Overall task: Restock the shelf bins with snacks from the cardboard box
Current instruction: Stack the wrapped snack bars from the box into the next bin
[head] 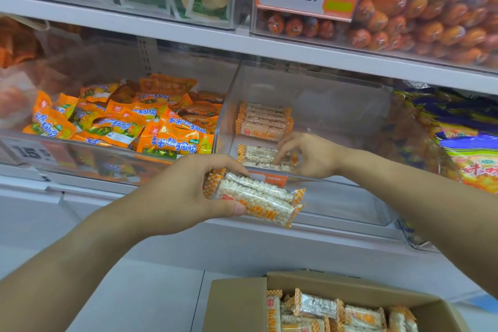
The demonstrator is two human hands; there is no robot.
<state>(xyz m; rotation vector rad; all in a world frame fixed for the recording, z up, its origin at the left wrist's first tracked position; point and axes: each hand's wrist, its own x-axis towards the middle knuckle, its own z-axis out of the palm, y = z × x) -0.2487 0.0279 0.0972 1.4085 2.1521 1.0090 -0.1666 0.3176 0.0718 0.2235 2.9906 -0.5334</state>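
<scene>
While my right hand (pixel 307 155) is down inside the clear bin (pixel 310 105) at the middle of the frame, the likeliest slip is knocking the short rows of rice bars (pixel 262 122) askew, since my fingertips (pixel 280 155) are curled right onto the front packets (pixel 258 156) and a careless nudge would slide them out of line. My left hand (pixel 188 191), just below and left of the bin's front lip, is wrapped around a stack of puffed-rice bars (pixel 256 198), thumb under and fingers over the top; the wrappers look slick, so a loose squeeze could let the bottom one drop toward the cardboard box (pixel 239 302) at the lower edge (open, with plenty more packets inside). My right hand's fingers are bent and resting on a packet, though I can't say for sure they pinch it. Most of the bin looks unfilled.
</scene>
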